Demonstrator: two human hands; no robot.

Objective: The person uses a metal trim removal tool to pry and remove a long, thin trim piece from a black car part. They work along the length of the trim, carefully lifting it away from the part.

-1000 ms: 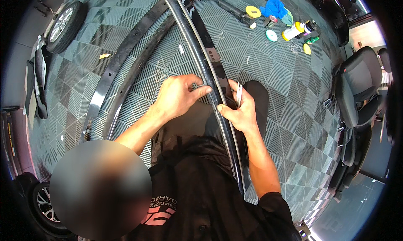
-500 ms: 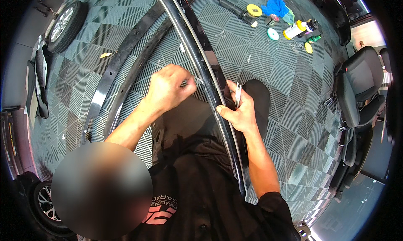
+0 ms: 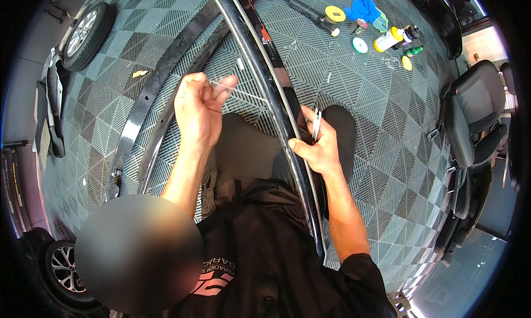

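A long, glossy black trim piece (image 3: 251, 55) runs from the top of the view down toward my lap. My right hand (image 3: 316, 146) grips it, thumb on its near face. A slim silver tool (image 3: 317, 124), whose kind I cannot make out, sticks up between that hand's fingers. Left of the trim, my left hand (image 3: 200, 110) is raised with its fingertips pinching a thin, whitish see-through strip (image 3: 243, 92). The strip stretches from those fingers to the trim's left edge. The index finger is slightly blurred.
Two more curved black trim pieces (image 3: 145, 99) lie on the grey tiled floor to the left, near a wheel (image 3: 88, 35). At the far right are a polisher (image 3: 310, 12), a blue cloth (image 3: 362, 9), polishing pads (image 3: 359, 45) and bottles (image 3: 389, 39). Car seats (image 3: 475, 113) stand at the right.
My left hand has moved left and slightly away from me, leaving a longer stretch of strip between it and the trim. My right hand keeps its hold, almost unmoved.
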